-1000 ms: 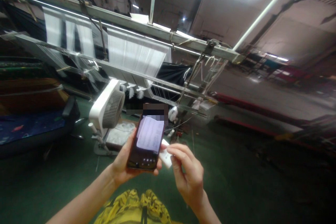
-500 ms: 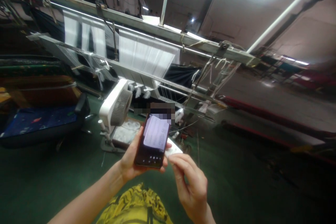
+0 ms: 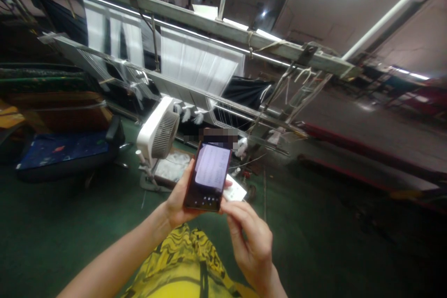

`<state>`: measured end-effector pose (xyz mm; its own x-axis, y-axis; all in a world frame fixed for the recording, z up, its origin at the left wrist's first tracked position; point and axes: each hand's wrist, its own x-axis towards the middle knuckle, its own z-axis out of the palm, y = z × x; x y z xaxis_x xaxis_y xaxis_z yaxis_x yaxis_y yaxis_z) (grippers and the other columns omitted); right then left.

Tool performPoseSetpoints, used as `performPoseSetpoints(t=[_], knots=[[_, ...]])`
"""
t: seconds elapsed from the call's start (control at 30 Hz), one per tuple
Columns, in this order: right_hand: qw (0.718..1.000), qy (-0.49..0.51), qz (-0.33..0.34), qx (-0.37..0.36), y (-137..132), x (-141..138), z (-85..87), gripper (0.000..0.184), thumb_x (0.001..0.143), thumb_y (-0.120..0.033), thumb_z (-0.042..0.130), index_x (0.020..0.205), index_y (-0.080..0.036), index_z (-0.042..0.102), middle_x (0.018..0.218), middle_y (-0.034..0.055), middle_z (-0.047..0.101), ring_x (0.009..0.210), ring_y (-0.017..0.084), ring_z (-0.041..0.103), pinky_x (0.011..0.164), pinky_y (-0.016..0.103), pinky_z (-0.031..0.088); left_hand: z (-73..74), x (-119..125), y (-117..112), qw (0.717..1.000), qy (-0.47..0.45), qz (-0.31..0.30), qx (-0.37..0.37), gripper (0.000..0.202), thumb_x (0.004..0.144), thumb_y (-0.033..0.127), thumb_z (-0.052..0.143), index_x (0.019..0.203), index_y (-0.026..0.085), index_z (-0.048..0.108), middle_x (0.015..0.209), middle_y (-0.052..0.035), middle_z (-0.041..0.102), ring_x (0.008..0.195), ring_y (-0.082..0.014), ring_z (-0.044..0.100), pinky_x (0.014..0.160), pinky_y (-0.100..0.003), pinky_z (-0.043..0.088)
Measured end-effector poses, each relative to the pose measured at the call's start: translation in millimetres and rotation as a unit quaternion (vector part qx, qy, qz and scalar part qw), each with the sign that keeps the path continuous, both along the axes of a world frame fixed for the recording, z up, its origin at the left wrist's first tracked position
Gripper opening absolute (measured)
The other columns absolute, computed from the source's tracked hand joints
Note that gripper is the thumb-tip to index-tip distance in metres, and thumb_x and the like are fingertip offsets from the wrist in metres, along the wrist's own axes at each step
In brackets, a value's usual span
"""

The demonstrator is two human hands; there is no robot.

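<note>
In the middle of the head view my left hand (image 3: 179, 200) is wrapped round a smartphone (image 3: 208, 178), its lit screen showing a pale page with lines of text too blurred to read. My right hand (image 3: 249, 230) is at the phone's lower right corner, thumb and fingers closed in a pinch. Whether anything sits between those fingertips is hidden. A white card or paper (image 3: 236, 190) with small marks shows behind the phone's right edge, just above my right fingers; I cannot tell whether either hand holds it.
A white fan (image 3: 153, 130) stands ahead beside a box with clear plastic (image 3: 172, 165). Behind it, a long frame (image 3: 181, 21) carries white threads (image 3: 197, 63) with knotted ends. An office chair (image 3: 66, 149) is at the left. Red rails (image 3: 366, 158) lie along the green floor (image 3: 314, 242) at right.
The view has shifted slightly, so the surroundings sit higher and a little to the right. My right fingertips have come closer to the phone's lower corner. My left hand keeps its hold.
</note>
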<state>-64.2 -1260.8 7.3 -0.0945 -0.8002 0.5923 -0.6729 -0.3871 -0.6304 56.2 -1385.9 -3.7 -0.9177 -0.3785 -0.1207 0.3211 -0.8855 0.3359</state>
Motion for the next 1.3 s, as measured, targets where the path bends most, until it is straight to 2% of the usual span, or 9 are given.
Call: performPoseSetpoints(t=[0.27, 0.47, 0.67, 0.9, 1.1, 1.17, 1.3], knots=[[1.000, 0.020, 0.011, 0.010, 0, 10, 0.5, 0.033, 0.083, -0.003, 0.047, 0.111, -0.017, 0.054, 0.106, 0.0103, 0.063, 0.102, 0.019, 0.059, 0.082, 0.029, 0.053, -2.3, -1, 0, 1.000, 0.007, 0.014, 0.006, 0.071, 0.086, 0.058, 0.021, 0.116, 0.005, 0.056, 0.098, -0.0194, 0.067, 0.075, -0.0232, 0.064, 0.071, -0.034, 0.047], [0.999, 0.029, 0.018, 0.011, -3, 12, -0.3, 0.030, 0.083, -0.003, 0.047, 0.109, -0.014, 0.054, 0.109, 0.0120, 0.062, 0.107, 0.020, 0.057, 0.087, 0.031, 0.051, -3.6, -1, -1, 1.000, 0.009, -0.002, 0.014, 0.071, 0.085, 0.059, 0.026, 0.110, 0.002, 0.059, 0.096, -0.0203, 0.067, 0.081, -0.0257, 0.063, 0.076, -0.036, 0.046], [0.998, 0.052, 0.017, 0.012, -2, 11, -3.5, 0.028, 0.084, -0.005, 0.047, 0.110, -0.013, 0.053, 0.118, 0.0140, 0.058, 0.115, 0.020, 0.052, 0.093, 0.032, 0.048, -2.1, -2, -2, 1.000, -0.005, 0.010, 0.022, 0.068, 0.084, 0.058, 0.029, 0.113, 0.004, 0.058, 0.094, -0.0194, 0.068, 0.082, -0.0264, 0.064, 0.075, -0.037, 0.048], [0.996, 0.088, -0.017, 0.026, -5, 13, -6.0, 0.028, 0.085, -0.008, 0.046, 0.111, -0.013, 0.053, 0.127, 0.0160, 0.051, 0.119, 0.021, 0.048, 0.089, 0.030, 0.050, -3.3, -2, -2, 0.999, -0.024, 0.022, 0.017, 0.065, 0.085, 0.056, 0.030, 0.123, 0.007, 0.050, 0.093, -0.0174, 0.069, 0.083, -0.0256, 0.064, 0.077, -0.038, 0.048], [0.989, 0.120, -0.061, 0.053, -8, 20, -7.6, 0.032, 0.086, -0.013, 0.045, 0.118, -0.008, 0.049, 0.136, 0.0222, 0.039, 0.120, 0.026, 0.046, 0.086, 0.034, 0.051, -3.5, -4, -1, 0.998, -0.045, 0.036, 0.000, 0.063, 0.086, 0.055, 0.029, 0.118, 0.008, 0.055, 0.086, -0.0148, 0.070, 0.077, -0.0234, 0.064, 0.073, -0.034, 0.047], [0.989, 0.133, -0.029, 0.066, -10, 22, -3.5, 0.035, 0.086, -0.013, 0.044, 0.120, -0.007, 0.047, 0.136, 0.0224, 0.040, 0.121, 0.026, 0.046, 0.086, 0.034, 0.052, -1.9, -4, 0, 0.998, -0.053, 0.030, -0.019, 0.067, 0.085, 0.057, 0.027, 0.115, 0.005, 0.057, 0.085, -0.0169, 0.069, 0.074, -0.0245, 0.064, 0.070, -0.035, 0.046], [0.982, 0.129, 0.115, 0.076, -12, 25, 8.2, 0.037, 0.086, -0.008, 0.041, 0.122, -0.010, 0.045, 0.136, 0.0151, 0.042, 0.122, 0.020, 0.044, 0.095, 0.029, 0.045, 2.0, -2, 1, 0.997, -0.047, -0.026, -0.060, 0.084, 0.081, 0.066, 0.020, 0.114, -0.002, 0.056, 0.085, -0.0233, 0.067, 0.074, -0.0268, 0.062, 0.069, -0.034, 0.044]])
